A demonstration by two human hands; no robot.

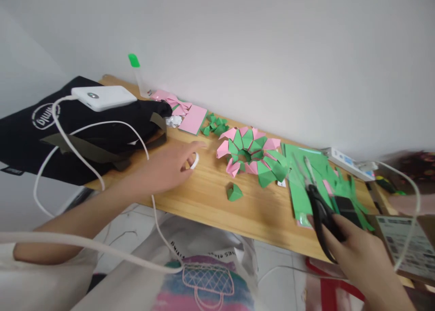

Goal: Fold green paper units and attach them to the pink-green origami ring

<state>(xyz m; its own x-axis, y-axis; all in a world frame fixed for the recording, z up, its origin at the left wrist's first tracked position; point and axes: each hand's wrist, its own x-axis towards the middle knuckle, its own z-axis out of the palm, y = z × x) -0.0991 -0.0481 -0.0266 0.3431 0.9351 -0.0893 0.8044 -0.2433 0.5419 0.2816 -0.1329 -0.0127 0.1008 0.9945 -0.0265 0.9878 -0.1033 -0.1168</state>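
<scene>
My right hand [356, 252] is closed round the black handles of a pair of scissors [321, 207]. The blades point away from me, over green paper sheets [297, 179], and blur with motion. Over the left part of the table, my left hand [170, 166] has its fingers curled, with a small white object [195, 160] showing at them; its kind I cannot make out. To the right of that hand lies a ring of folded pink and green paper pieces [248, 141]. One loose green folded piece [234, 192] rests in front of the ring.
A black bag [142, 116] bearing a white power bank [105, 97] lies at the left. Its white cable [127, 125] loops near my left arm. Behind are a green-capped bottle [137, 75], pink paper [193, 118] and small green folds [215, 124]. A power strip [350, 162] sits at the right.
</scene>
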